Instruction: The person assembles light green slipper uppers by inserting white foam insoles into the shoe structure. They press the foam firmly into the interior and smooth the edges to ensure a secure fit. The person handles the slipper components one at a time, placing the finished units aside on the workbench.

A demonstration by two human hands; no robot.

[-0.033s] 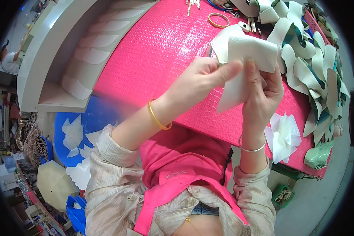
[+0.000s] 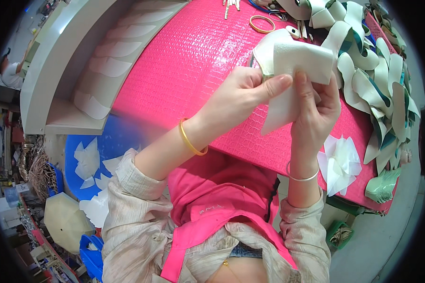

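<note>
Over the pink table (image 2: 189, 61), both my hands hold a white, flexible, leather-like piece (image 2: 302, 59). Its upper part is folded over toward me, and a pointed white part hangs below. My left hand (image 2: 243, 92) is closed on the piece's left side, fingers curled beneath and thumb stretched toward the middle. My right hand (image 2: 316, 106) pinches the folded part, with its thumb on top and its fingers behind. What lies under the fold is hidden, so I cannot tell whether there is more than one layer.
Cream curved pieces with green undersides (image 2: 359, 89) are heaped at the right. Crumpled white sheets (image 2: 340, 165) and a pale green stack (image 2: 382, 186) lie at the near right. A yellow ring (image 2: 262, 24) lies at the back. White cut pieces (image 2: 109, 67) line a grey-walled channel; a blue bin (image 2: 106, 141) stands left.
The folded part of the white piece and my left thumb have shifted very slightly. Both hands keep their hold.
</note>
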